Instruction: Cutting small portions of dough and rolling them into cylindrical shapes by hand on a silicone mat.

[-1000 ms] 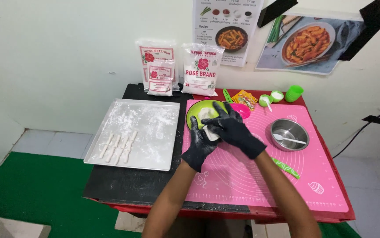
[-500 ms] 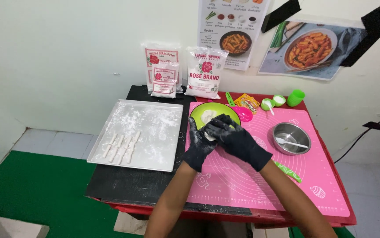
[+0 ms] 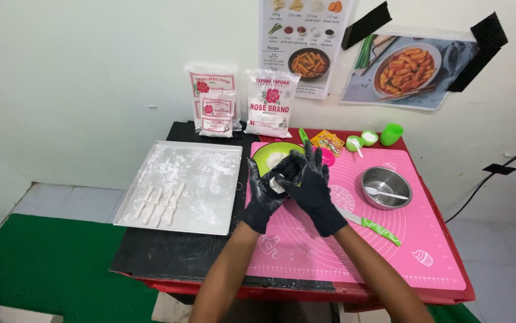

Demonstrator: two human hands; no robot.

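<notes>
While pressed between gloved left hand (image 3: 265,192) and right hand (image 3: 312,185): white dough (image 3: 276,183).

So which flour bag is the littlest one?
The small white bag with a red flower, propped in front of the left big bag. The right bag stands alone and is much taller.
</notes>
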